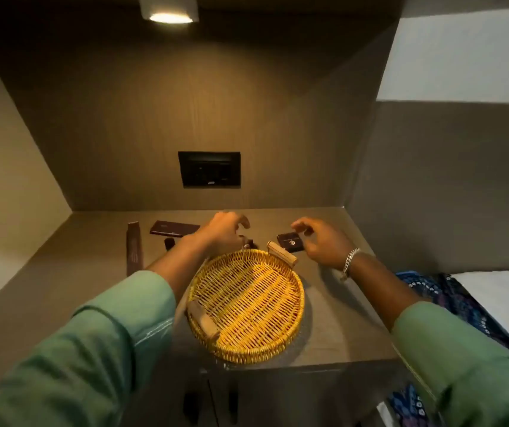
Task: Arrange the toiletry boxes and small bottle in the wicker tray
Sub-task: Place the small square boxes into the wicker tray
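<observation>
A round yellow wicker tray (247,306) with two wooden handles lies in the middle of the brown shelf, with nothing in it. Behind it my left hand (223,231) hovers with fingers apart over a small dark item (248,242) at the tray's far rim. My right hand (324,241) is open just right of a small square dark box (290,241). A long narrow dark box (133,248) lies at the left, a flat dark box (173,228) behind it, and a small dark bottle (169,243) between them.
The shelf sits in a lit niche with a dark socket panel (210,168) on the back wall. A wall stands at the right, and a bed with patterned blue cloth (450,291) lies at the lower right. The shelf's front edge (277,366) runs just below the tray.
</observation>
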Motion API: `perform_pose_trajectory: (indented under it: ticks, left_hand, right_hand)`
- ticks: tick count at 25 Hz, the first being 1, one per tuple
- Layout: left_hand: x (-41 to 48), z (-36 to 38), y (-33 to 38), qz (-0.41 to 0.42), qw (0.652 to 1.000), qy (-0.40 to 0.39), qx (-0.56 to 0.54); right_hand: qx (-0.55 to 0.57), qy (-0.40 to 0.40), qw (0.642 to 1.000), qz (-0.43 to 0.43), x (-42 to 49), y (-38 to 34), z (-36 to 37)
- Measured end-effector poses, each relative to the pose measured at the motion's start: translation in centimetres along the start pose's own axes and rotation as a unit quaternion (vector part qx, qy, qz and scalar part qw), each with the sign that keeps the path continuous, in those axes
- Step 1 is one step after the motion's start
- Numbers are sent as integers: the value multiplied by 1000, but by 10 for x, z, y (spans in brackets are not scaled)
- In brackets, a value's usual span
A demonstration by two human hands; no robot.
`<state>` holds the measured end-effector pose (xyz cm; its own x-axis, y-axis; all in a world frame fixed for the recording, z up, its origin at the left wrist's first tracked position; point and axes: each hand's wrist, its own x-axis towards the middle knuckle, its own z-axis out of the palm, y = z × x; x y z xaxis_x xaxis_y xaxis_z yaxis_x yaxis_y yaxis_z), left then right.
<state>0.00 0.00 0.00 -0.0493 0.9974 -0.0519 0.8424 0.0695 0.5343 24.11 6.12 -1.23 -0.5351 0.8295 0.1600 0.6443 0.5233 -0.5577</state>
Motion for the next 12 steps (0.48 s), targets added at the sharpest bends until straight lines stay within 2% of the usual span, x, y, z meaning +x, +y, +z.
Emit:
perform_pose_trajectory:
  ticks: [3,6,10,12]
  left_hand:
    - [18,3,-1,-30,995,-94,-1]
    - [32,-2,-2,-20,990,-143,-4]
    - [40,-7,-12,53,960,-258,97]
    - [42,-8,-18,102,943,-281,146]
  right_hand:
    - [-32,-78,995,47,25,11,10]
    - [-43,-120,990,60,38,15,17]
    - [-62,-96,991,72,43,17,23]
    - [-58,-73,991,91,36,16,19]
